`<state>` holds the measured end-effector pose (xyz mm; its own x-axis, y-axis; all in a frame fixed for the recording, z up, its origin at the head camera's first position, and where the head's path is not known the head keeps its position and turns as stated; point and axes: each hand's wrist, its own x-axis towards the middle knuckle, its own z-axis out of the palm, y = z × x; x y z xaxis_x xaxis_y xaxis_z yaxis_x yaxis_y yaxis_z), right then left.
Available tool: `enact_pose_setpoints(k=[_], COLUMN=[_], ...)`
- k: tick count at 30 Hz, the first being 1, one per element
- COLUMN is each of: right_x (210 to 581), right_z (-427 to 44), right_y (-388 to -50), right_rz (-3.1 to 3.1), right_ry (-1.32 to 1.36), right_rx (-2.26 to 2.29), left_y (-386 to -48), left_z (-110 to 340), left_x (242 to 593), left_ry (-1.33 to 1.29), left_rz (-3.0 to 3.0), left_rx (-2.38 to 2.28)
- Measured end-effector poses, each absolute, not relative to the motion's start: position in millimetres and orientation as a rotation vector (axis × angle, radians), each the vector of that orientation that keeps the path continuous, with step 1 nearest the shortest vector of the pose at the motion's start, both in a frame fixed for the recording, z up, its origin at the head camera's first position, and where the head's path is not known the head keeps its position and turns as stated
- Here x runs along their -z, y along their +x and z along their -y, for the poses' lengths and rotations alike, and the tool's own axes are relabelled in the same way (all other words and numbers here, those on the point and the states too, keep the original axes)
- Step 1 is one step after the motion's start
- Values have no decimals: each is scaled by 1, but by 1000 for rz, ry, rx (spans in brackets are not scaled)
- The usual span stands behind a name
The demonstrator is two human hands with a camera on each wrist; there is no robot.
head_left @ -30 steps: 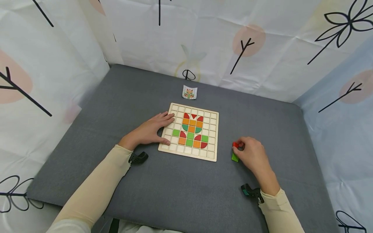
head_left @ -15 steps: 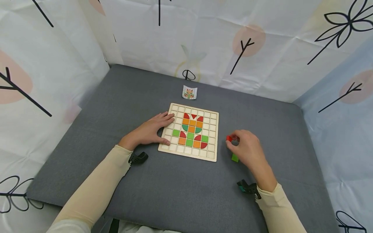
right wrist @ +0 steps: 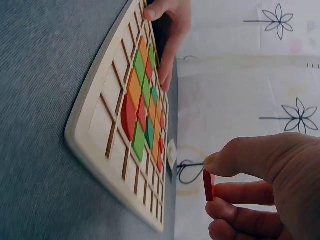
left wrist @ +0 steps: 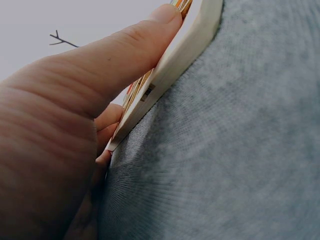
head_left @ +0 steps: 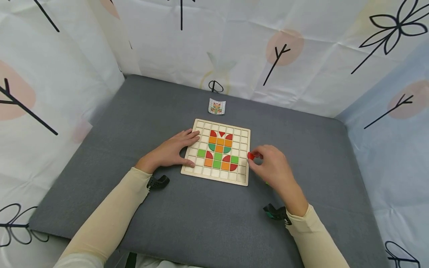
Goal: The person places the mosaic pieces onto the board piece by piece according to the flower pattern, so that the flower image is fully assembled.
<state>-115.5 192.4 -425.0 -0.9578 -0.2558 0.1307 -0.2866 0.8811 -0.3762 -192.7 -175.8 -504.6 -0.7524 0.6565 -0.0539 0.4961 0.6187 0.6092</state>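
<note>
A square wooden grid board point(head_left: 241, 175) lies on the grey table, with red, orange, green and teal tiles set in its middle cells. My left hand point(head_left: 171, 149) rests on the board's left edge, fingers spread and thumb on the near left part; the left wrist view shows the thumb point(left wrist: 135, 45) pressed along the rim. Between thumb and fingertips my right hand point(head_left: 273, 165) pinches a red tile point(right wrist: 208, 185), held just off the board's right edge. Its exact shape is hard to tell. Mostly hidden behind that hand, a green tile point(head_left: 267, 183) lies on the table.
A small picture card point(head_left: 216, 106) with a coloured grid pattern lies beyond the board. White printed curtains point(head_left: 161, 48) enclose the grey table point(head_left: 201, 219) at the back and sides. Each wrist wears a black strap device.
My right hand has lifted the red tile from beside the green one and carried it left to the board's right edge. The left hand keeps its place on the board.
</note>
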Motion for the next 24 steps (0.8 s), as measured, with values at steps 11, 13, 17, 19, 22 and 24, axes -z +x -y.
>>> enact_pose_setpoints(k=[11, 13, 17, 19, 22, 24], right_x=[421, 422, 423, 424, 426, 428], right_z=[-154, -149, -139, -134, -127, -121], right_y=[-122, -123, -124, -124, -126, -128], right_rz=[2922, 2930, 2934, 2927, 2912, 2906], right_ry=[631, 642, 675, 691, 717, 731], right_rx=[-633, -643, -663, -684, -707, -713], left_y=[-193, -193, -194, -194, -193, -194], left_z=[176, 177, 177, 177, 176, 176], left_x=[504, 505, 506, 506, 507, 506], left_ry=[935, 937, 937, 935, 930, 929], left_rz=[-2565, -2566, -2569, -2574, -2575, -2572], left_rx=[-857, -857, -847, -845, -853, -854])
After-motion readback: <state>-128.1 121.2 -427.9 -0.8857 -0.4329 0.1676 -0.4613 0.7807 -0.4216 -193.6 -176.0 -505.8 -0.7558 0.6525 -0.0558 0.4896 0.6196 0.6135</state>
